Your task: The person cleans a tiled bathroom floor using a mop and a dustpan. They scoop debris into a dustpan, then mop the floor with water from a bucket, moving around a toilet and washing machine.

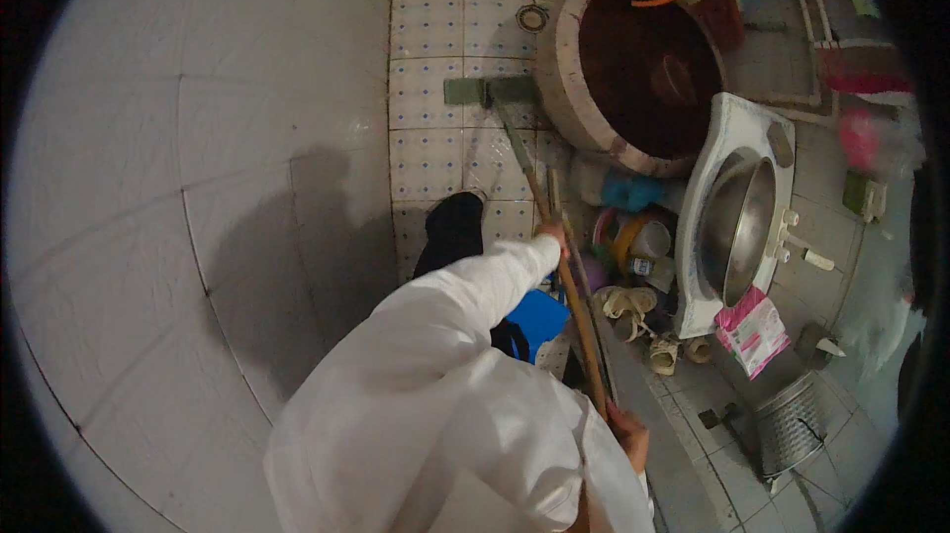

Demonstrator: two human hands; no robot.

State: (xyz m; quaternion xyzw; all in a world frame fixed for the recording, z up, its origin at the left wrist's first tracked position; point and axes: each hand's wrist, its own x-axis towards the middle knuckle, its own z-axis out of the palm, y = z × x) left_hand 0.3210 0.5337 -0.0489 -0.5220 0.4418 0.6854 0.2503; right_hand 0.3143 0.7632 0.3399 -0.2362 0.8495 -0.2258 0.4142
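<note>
A long wooden pole [586,335] with a flat green crosswise head [490,91] slants away from me. Its head rests on patterned floor tiles [426,28] in front of my foot; whether it is a mop or a brush cannot be made out. My left hand [557,238], farther down the pole, is closed around it with the white-sleeved arm stretched forward. Nearer my body, my right hand [629,437] grips the upper pole, its fingers partly hidden. Under my left forearm shows a bright blue plastic piece [539,320]. My dark shoe [457,221] stands left of the pole.
A large round tub [564,68] with a dark inside borders the floor strip on the right. Beyond it sit a sink [698,276], shoes [663,355], a pink-white packet [757,335] and a metal basket [790,429]. A drain [532,17] lies ahead; a pale wall [198,137] flanks the left.
</note>
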